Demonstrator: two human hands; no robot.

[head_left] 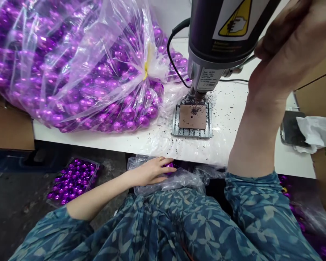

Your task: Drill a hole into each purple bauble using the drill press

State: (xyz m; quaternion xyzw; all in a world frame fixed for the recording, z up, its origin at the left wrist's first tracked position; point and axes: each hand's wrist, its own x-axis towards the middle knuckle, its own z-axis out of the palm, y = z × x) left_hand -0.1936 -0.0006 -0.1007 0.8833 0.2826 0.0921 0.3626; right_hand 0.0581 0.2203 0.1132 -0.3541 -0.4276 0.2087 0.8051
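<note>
My left hand (153,171) reaches into a clear plastic bag (183,179) at my lap, fingers apart over a shiny purple ball (170,166) that shows partly between them. Up at the right, my right hand (288,43) is closed around the lever (247,62) on the side of a bench machine like a drill press (216,47). Beneath its head lies a brown square plate (186,121) with a small hole, on a grey slotted base (178,132). Dark crumbs are scattered over the plate and around it.
A big tied bag (92,72) of purple balls fills the left of the white table (222,136). Below stands a clear tub (73,181) of purple balls. At the right are a phone-like dark object (291,128), crumpled tissue (317,128) and cardboard (317,79).
</note>
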